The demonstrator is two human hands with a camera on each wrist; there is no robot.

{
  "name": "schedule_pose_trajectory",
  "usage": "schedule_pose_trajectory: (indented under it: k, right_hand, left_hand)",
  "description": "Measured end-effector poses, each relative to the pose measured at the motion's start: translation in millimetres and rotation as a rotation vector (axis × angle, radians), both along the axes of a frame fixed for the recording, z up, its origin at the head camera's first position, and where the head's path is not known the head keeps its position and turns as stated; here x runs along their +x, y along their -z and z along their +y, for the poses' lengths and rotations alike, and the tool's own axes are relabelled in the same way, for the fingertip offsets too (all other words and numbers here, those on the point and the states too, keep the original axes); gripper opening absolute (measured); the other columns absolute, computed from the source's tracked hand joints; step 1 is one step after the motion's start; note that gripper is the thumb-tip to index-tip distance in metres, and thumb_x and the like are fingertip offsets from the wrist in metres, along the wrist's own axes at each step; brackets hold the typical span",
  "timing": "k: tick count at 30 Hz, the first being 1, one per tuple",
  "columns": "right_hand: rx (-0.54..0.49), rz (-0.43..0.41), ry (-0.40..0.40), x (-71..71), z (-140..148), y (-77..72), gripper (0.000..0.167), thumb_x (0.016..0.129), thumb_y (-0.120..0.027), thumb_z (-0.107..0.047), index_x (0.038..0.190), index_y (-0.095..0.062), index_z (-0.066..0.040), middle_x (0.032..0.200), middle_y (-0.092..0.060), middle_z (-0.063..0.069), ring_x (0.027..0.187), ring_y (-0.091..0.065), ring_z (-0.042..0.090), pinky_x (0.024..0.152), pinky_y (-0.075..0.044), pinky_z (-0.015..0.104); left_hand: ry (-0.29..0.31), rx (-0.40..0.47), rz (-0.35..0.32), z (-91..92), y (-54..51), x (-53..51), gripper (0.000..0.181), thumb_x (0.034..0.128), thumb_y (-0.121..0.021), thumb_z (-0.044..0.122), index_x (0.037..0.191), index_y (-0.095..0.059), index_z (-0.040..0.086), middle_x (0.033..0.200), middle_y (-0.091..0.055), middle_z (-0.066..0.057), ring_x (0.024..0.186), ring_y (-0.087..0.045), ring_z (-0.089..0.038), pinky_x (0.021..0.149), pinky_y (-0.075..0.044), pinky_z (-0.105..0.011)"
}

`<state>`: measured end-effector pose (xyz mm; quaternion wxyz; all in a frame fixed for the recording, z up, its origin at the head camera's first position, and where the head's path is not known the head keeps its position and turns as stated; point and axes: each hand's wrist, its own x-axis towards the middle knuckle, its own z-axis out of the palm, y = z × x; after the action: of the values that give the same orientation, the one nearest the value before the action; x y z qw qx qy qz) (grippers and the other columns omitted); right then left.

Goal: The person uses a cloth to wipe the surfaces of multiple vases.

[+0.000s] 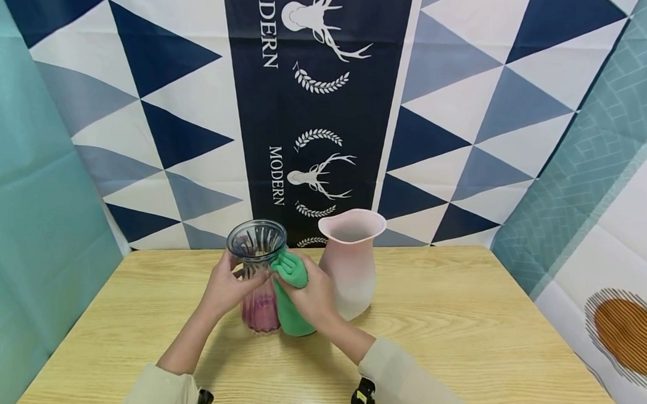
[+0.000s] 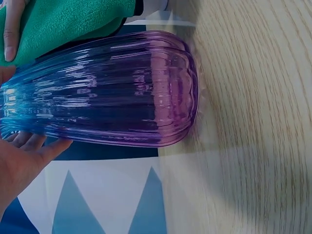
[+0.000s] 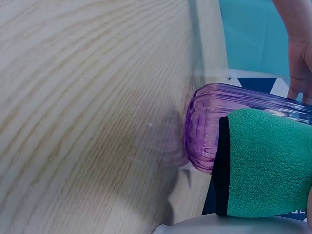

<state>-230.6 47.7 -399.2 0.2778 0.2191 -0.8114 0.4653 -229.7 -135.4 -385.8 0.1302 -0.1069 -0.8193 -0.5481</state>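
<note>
A ribbed glass vase (image 1: 261, 312), bluish at its flared rim and pink-purple at its base, stands upright at the tabletop. My left hand (image 1: 229, 286) grips it round the upper part, thumb on the near side; fingers (image 2: 53, 148) show along its wall in the left wrist view. In my right hand (image 1: 318, 294) is a green fleecy cloth (image 1: 294, 314), bunched at the vase's rim and hanging down its right side. The cloth's dark edging (image 3: 223, 165) shows in the right wrist view, where it covers part of the vase.
Just right of the cloth stands a frosted white-and-pink vase (image 1: 347, 271) with a wavy mouth, close to my right hand. Beneath is a wood-grain table (image 1: 432, 332). A patterned cloth backdrop (image 1: 190, 113) rises behind its far edge, with a teal curtain (image 1: 28, 208) at left.
</note>
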Motion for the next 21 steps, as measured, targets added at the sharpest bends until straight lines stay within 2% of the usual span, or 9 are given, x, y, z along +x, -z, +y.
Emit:
schedule_pose_trajectory:
  k: [12,21]
  right_hand:
    - [0.046,-0.040,-0.025,0.1,1.3,1.7,0.046,0.077,-0.077,-0.021,0.119,-0.060,-0.014,0.111,-0.069,0.004,0.101,-0.065,0.019,0.087,-0.053,0.036]
    - [0.102,-0.081,-0.001,4.7,4.0,14.7,0.047,0.077,-0.077,-0.022,0.120,-0.060,-0.016,0.113,-0.068,0.004,0.102,-0.065,0.020,0.087,-0.053,0.036]
  left_hand:
    - [0.013,-0.012,-0.014,-0.6,-0.2,0.5,0.072,0.0793,-0.073,0.017,0.140,-0.035,0.012,0.138,-0.048,-0.015,0.130,-0.043,-0.036,0.103,-0.039,-0.055]
    - [0.015,0.006,-0.024,0.0,0.6,0.1,0.070,0.0788,-0.073,0.013,0.139,-0.037,0.010,0.137,-0.049,-0.016,0.130,-0.042,-0.034,0.105,-0.038,-0.054]
